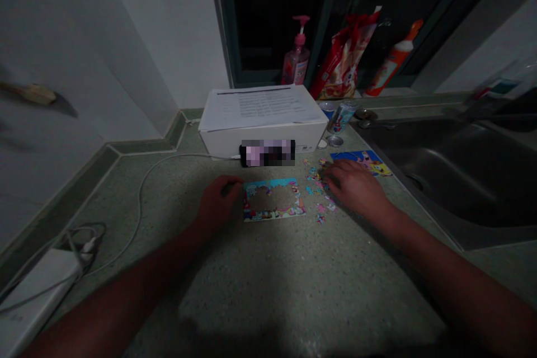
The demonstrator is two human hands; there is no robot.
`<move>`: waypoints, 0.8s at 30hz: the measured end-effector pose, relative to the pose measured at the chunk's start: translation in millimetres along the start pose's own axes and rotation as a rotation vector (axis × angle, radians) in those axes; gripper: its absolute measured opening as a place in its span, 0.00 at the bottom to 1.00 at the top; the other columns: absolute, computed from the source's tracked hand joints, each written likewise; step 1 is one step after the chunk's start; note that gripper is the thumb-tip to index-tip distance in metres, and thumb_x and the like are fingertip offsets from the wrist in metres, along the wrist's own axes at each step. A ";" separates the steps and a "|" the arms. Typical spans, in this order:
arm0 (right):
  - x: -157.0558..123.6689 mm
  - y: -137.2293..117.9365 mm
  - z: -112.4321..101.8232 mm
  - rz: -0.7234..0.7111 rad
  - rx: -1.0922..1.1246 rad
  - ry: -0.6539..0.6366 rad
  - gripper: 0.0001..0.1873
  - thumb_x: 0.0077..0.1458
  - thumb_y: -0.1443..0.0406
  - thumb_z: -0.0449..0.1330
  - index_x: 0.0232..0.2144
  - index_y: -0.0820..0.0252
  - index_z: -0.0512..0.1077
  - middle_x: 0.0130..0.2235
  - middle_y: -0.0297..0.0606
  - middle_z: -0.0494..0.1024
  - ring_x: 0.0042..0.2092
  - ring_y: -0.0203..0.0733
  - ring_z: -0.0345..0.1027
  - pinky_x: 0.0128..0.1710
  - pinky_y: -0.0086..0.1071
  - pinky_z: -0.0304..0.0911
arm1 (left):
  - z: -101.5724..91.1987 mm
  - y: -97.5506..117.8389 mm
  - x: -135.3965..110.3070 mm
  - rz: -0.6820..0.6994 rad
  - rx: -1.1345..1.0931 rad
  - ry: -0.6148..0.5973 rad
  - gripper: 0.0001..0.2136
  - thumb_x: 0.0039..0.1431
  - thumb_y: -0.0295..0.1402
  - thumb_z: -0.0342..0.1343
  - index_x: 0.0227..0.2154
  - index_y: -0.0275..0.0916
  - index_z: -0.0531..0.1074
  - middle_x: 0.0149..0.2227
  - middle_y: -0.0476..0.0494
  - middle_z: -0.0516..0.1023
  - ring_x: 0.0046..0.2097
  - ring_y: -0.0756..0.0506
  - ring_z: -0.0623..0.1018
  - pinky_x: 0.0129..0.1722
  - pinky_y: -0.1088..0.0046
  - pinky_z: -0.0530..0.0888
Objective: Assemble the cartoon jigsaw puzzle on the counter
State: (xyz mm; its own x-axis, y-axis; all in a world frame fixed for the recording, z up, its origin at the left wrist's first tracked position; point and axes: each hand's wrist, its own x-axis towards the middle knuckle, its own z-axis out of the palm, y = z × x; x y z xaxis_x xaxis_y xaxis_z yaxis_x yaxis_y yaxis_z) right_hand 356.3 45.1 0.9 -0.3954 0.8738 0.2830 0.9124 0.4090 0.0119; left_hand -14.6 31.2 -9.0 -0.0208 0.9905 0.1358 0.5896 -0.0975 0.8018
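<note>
Head view on my feed puts my left hand [218,204] and right hand [354,184] on a speckled terrazzo counter [251,291], with a partly built jigsaw puzzle [273,199] lying flat between them: a border of bright cartoon pieces around a bare patch of counter. The left hand sits at the puzzle's 9 o'clock edge, very near or touching it, with its fingers loosely curled; from here I cannot tell whether it is clenched on a piece or simply relaxed. The right hand lies palm down at the puzzle's 3 o'clock side, its fingertips [329,176] over a scatter of loose puzzle pieces [318,185]. It looks slack, but the fingers hide whether a piece is pinched. Beyond them, at 1 o'clock from the puzzle, lies a cartoon picture card [361,163]. At 12 o'clock, a white box [262,140] carries printed papers [260,107], with a black phone [267,152], its screen pixelated, against its front. A white cable [142,207] curves from there toward a white device [37,296] at 8 o'clock. A steel sink [444,173] fills 3 o'clock, a drink can [342,116] stands just beside the box, and a pink pump bottle [297,56], red snack bag [344,56] and orange-capped bottle [394,61] stand along the window around 12 to 1 o'clock.
</note>
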 end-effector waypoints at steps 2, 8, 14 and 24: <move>0.1 0.2 0.3 0.000 0.000 0.002 0.14 0.67 0.64 0.55 0.42 0.59 0.81 0.45 0.50 0.83 0.50 0.58 0.74 0.52 0.50 0.66 | 0.2 -0.6 0.0 0.000 -0.002 0.001 0.10 0.62 0.38 0.55 0.39 0.43 0.80 0.43 0.42 0.85 0.46 0.39 0.82 0.53 0.56 0.77; 0.6 -1.4 -3.8 0.010 0.020 0.009 0.14 0.67 0.64 0.54 0.41 0.57 0.81 0.45 0.49 0.83 0.50 0.57 0.74 0.52 0.51 0.66 | 0.2 -0.6 -0.2 0.004 -0.008 -0.002 0.10 0.62 0.39 0.55 0.39 0.43 0.80 0.43 0.41 0.85 0.46 0.39 0.81 0.53 0.56 0.76; 0.8 -1.9 -6.1 0.014 0.012 0.013 0.14 0.67 0.64 0.54 0.41 0.58 0.81 0.46 0.50 0.83 0.50 0.59 0.74 0.52 0.52 0.66 | 0.7 -0.2 -0.4 -0.001 -0.017 0.011 0.09 0.61 0.38 0.56 0.38 0.44 0.80 0.43 0.42 0.86 0.46 0.39 0.81 0.54 0.55 0.77; -0.3 -0.7 -4.1 0.015 -0.031 -0.003 0.14 0.68 0.64 0.54 0.43 0.58 0.80 0.47 0.49 0.83 0.51 0.58 0.74 0.53 0.50 0.66 | 1.1 -1.2 -0.6 0.002 -0.013 0.009 0.11 0.61 0.39 0.55 0.39 0.43 0.80 0.42 0.43 0.85 0.46 0.39 0.82 0.52 0.57 0.77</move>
State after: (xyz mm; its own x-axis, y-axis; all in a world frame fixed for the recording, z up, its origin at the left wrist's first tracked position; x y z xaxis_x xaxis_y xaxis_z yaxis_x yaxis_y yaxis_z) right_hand 356.2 43.4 4.7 -0.3819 0.8806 0.2804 0.9211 0.3874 0.0378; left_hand -14.4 30.9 -10.7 -0.0269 0.9895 0.1420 0.5793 -0.1003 0.8089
